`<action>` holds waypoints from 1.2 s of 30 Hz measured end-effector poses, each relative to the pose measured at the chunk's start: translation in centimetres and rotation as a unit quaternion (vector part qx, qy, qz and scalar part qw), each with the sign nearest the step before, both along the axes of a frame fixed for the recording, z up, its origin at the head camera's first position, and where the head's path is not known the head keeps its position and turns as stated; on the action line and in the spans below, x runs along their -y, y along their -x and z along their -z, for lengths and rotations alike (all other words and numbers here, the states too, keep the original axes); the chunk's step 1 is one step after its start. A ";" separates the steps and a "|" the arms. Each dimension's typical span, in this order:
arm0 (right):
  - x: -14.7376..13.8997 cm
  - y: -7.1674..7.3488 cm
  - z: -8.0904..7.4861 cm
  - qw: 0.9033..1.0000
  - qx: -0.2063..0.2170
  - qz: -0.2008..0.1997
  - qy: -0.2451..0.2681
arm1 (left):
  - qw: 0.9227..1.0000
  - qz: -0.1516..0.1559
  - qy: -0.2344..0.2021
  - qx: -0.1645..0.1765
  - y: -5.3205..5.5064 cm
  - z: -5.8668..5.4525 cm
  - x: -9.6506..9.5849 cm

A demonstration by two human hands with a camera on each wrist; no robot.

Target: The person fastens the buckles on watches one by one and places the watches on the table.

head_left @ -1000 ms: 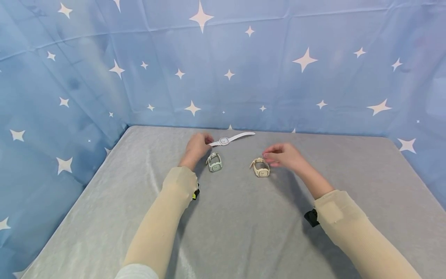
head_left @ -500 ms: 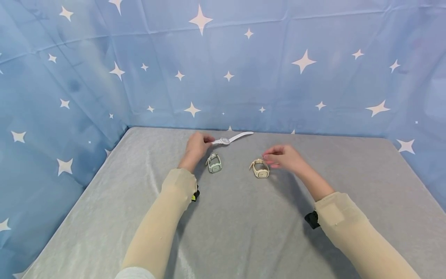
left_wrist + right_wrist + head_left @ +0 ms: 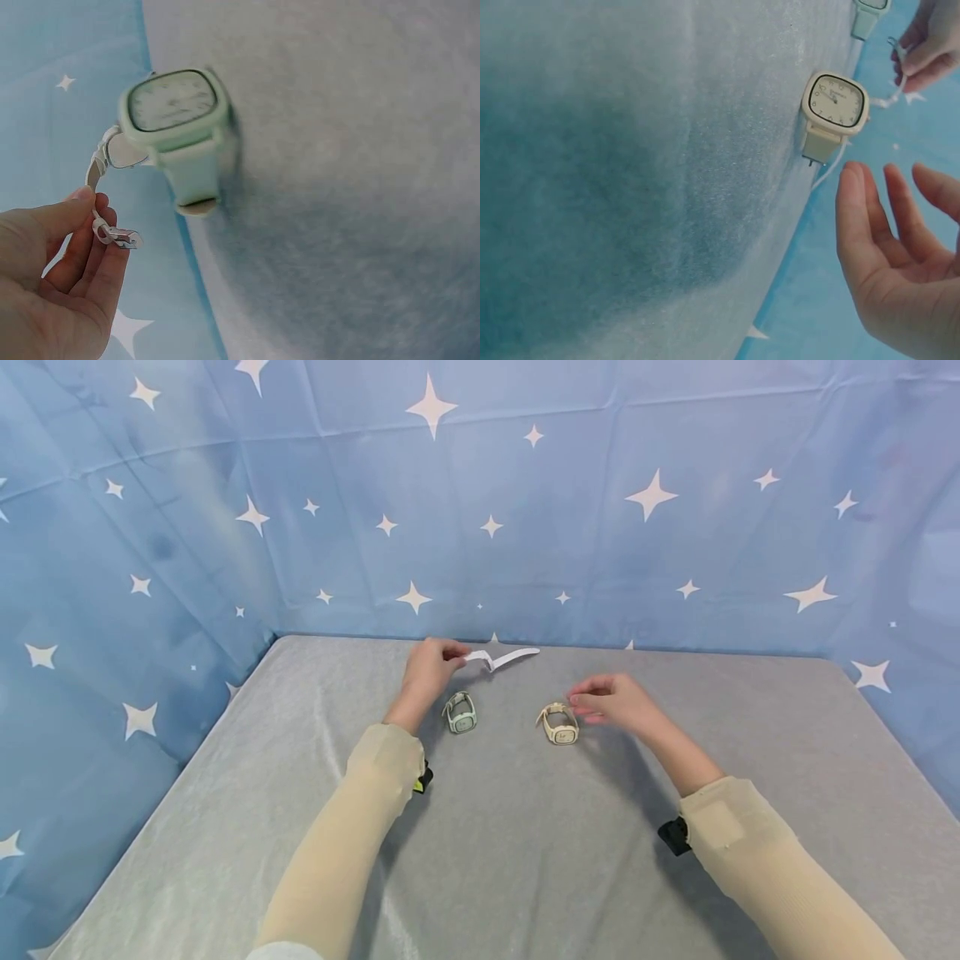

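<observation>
My left hand (image 3: 429, 670) pinches the buckle end of a white wristwatch (image 3: 513, 657) between thumb and fingers, near the back of the table. That end is raised, the watch face tips away, and the other strap half stretches right. In the left wrist view the metal buckle (image 3: 124, 238) pokes out past the fingers. A mint green watch (image 3: 461, 713), its strap looped, stands just in front of the left hand. My right hand (image 3: 613, 699) holds nothing; its fingers are loosely bent beside a looped cream watch (image 3: 561, 725), whose square dial (image 3: 836, 100) shows in the right wrist view.
A grey cloth-covered table (image 3: 495, 860) lies under everything. Behind and to the left hangs a blue curtain (image 3: 555, 552) with white stars, meeting the table's back edge. Beige sleeves (image 3: 345, 827) cover both forearms, and a black strap piece (image 3: 675, 835) shows under the right wrist.
My left hand has lifted the buckle end of the white watch and drawn it slightly right, so its face has tipped out of sight. The right hand and the other two watches have stayed put.
</observation>
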State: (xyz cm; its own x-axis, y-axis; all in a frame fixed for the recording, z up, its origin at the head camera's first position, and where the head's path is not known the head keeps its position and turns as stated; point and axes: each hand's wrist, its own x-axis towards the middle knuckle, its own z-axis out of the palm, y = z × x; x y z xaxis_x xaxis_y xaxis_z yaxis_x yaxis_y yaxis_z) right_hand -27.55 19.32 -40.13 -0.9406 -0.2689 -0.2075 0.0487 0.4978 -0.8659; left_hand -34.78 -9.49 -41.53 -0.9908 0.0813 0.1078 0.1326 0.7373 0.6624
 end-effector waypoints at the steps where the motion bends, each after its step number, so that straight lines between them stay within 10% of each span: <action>1: 0.0 0.0 0.0 1.000 0.001 0.001 0.001 | 1.000 0.002 -0.002 -0.005 -0.1 -0.2 0.0; 36: -0.3 -1.6 -1.3 0.996 -0.090 -0.001 0.025 | 0.986 0.111 -0.082 -0.094 -4.7 -6.4 -2.3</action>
